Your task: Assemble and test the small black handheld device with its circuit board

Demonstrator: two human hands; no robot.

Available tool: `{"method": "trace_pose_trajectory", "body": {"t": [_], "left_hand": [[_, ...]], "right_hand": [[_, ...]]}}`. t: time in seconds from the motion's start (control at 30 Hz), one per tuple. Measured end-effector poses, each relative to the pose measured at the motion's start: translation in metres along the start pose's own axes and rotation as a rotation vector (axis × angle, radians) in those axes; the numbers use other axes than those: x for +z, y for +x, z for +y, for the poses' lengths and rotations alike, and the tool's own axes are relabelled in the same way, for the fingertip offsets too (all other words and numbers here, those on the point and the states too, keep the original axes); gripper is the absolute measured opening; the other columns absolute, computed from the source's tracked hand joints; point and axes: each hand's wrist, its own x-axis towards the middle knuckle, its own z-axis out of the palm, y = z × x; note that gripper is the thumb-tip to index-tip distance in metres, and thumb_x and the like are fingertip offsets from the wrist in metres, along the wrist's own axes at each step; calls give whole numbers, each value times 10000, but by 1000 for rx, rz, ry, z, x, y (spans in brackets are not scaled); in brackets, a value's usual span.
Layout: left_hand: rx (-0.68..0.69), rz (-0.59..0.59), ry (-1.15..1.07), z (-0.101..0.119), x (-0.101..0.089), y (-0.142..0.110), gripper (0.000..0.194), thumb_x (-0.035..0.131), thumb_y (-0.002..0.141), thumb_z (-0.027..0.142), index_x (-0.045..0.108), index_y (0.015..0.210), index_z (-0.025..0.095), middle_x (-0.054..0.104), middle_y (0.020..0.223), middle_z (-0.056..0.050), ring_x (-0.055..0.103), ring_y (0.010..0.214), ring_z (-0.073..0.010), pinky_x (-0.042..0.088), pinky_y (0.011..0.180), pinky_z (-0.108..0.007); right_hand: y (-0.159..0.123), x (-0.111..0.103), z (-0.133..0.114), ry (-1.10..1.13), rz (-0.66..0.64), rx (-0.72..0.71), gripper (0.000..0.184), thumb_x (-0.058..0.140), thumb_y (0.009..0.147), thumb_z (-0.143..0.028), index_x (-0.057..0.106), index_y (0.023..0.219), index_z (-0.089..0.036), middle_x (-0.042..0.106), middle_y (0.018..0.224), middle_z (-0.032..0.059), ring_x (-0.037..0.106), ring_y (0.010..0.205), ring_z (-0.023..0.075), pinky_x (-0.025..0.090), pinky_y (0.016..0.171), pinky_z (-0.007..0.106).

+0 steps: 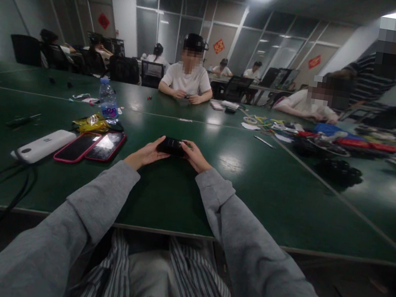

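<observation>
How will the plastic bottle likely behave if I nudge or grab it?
The bottle probably tips easily, being tall and narrow. Once down, its rounded sides would likely let it roll. Its clear plastic looks thin, so a firm squeeze may dent it.

We hold a black, slab-shaped handheld device [171, 146] by its two ends, its long side running left to right. Faint pale marks, too small to read, show on it. It is right of the plastic water bottle [107, 96], nearer us.
</observation>
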Motion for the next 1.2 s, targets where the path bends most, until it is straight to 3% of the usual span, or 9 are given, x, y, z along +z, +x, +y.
{"method": "trace_pose_trajectory", "body": {"t": [0.43, 0.8, 1.2], "left_hand": [[58, -42, 51, -4, -4, 3, 388, 589, 884, 293, 535, 1219, 105, 675, 1008, -161, 675, 921, -240, 520, 904, -402], [91, -69, 101, -7, -3, 3, 360, 652, 840, 316, 572, 1135, 126, 687, 991, -124, 686, 874, -215, 533, 878, -377], [99, -100, 111, -6, -3, 1, 342, 645, 847, 307, 566, 1131, 134, 681, 1014, -116, 685, 889, -203, 537, 869, -357]], "right_hand": [[0, -1, -4, 191, 1, 87, 463, 803, 663, -347, 540, 1010, -189, 644, 966, 65, 669, 833, 181, 622, 714, 333], [-2, 2, -8, 207, 23, 98, 445, 818, 637, -300, 567, 988, -192, 640, 950, 41, 657, 790, 153, 588, 620, 249], [-3, 0, -8, 192, 42, 94, 449, 813, 629, -285, 589, 1010, -211, 649, 935, 25, 655, 758, 138, 555, 616, 237]]}}
